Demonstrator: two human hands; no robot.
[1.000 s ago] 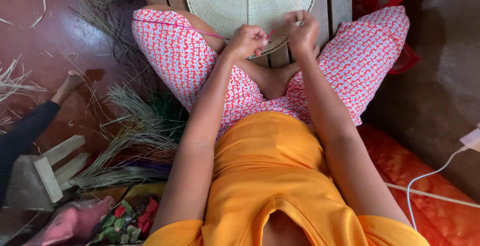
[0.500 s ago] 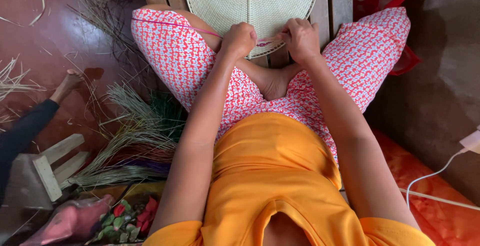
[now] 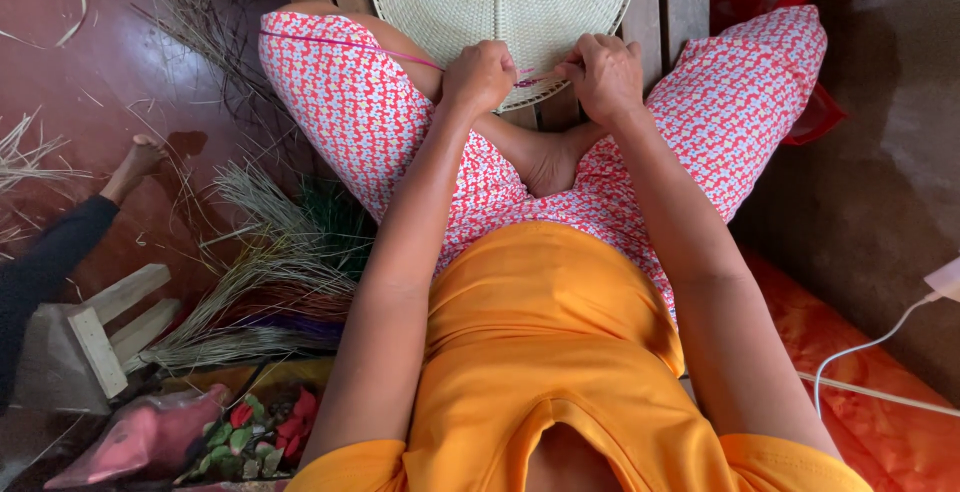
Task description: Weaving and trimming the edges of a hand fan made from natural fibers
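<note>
A round woven straw fan (image 3: 470, 2) lies in front of my crossed legs, its near rim between my hands. My left hand (image 3: 478, 77) is closed on a thin pink strand (image 3: 350, 44) that runs taut to the left across my knee. My right hand (image 3: 603, 77) pinches the fan's near rim and the same strand's end. I sit cross-legged in red-and-white patterned trousers and an orange shirt.
Bundles of dried straw, some dyed green and purple (image 3: 270, 282), lie on the floor at my left. Another person's foot and dark trouser leg (image 3: 70, 232) are at far left beside a small wooden stool (image 3: 95, 327). A white cable (image 3: 870, 347) crosses an orange cushion at right.
My left hand has pulled the pink strand out to the left until it is taut across my knee. Both hands stay at the fan's near rim.
</note>
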